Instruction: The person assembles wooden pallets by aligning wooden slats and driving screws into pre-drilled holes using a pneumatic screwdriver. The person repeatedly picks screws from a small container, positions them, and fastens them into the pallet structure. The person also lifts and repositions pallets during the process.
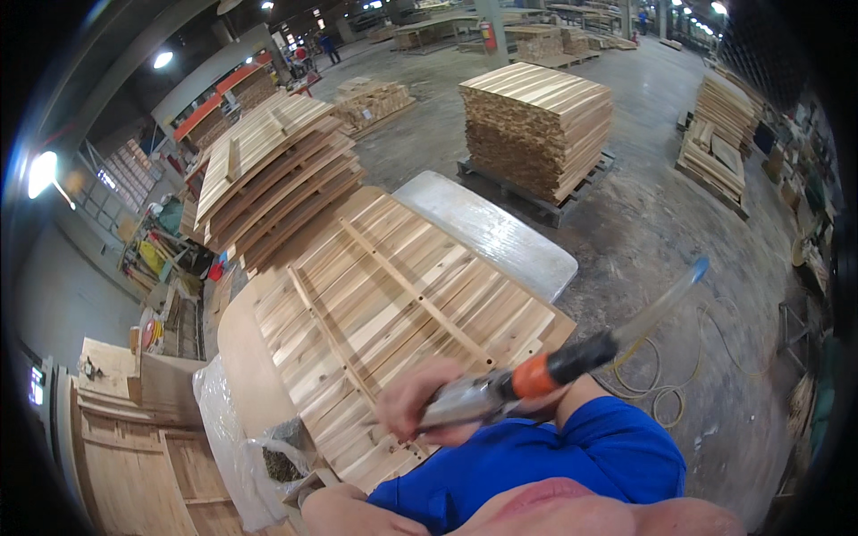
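While the right hand [413, 399] grips the air tool [469, 402], steady pressure, nose square to the wood and hose [659, 302] swung clear should serve best. Left arm [349, 512] low in view; left hand's grip: cannot tell. Slatted panel [362, 284] lies flat on the surface [239, 332], beneath and beyond the tool: pale-and-brown stripes, knots, two long battens [393, 272] across, dark holes.

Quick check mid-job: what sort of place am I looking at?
Probably a woodworking workshop or furniture factory. A large wooden panel with two battens lies before the person, a tall stack of wooden panels stands on the floor, and a handheld tool is in use range.
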Tool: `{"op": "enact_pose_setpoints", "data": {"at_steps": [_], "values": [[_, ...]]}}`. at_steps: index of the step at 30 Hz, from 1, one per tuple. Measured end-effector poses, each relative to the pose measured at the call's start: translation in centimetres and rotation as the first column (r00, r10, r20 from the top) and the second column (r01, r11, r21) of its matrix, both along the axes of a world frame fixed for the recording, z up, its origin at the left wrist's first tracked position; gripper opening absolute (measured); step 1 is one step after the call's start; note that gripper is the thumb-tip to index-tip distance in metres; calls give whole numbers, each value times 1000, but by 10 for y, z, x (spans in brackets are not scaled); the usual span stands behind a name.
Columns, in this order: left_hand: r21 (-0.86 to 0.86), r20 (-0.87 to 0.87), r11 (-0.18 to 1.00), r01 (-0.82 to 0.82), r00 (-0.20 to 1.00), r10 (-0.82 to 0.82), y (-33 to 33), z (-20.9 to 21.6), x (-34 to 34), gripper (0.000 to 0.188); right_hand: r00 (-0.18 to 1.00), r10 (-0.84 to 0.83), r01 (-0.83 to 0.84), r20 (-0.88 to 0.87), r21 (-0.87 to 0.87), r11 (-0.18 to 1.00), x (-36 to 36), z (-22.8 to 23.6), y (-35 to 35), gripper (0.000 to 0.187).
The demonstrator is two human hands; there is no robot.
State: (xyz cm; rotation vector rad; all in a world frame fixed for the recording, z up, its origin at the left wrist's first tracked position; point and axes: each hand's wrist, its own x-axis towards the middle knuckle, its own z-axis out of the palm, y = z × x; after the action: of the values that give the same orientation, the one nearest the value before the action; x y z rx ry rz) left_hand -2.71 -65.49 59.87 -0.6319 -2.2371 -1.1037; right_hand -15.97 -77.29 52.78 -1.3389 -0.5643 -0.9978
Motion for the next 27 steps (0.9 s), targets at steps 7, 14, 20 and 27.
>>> {"op": "enact_pose_setpoints", "data": {"at_steps": [7,14,20,27], "values": [[129,-27,971,-203,978,208,-2,-16,-17,31,946,242,-248,213,1,969,-2,12,-16,16],[-42,-110,959,-281,955,275,-58,-4,-32,30,975,126,-120,185,-40,992,-28,5,-68,19],[70,-245,864,-498,831,499,-87,-28,-53,31,944,-142,53,298,287,956,-38,-40,-137,31],[97,-181,810,-578,790,585,-111,-38,-47,27,607,-766,785,-211,310,536,-83,-116,-224,39]]}}
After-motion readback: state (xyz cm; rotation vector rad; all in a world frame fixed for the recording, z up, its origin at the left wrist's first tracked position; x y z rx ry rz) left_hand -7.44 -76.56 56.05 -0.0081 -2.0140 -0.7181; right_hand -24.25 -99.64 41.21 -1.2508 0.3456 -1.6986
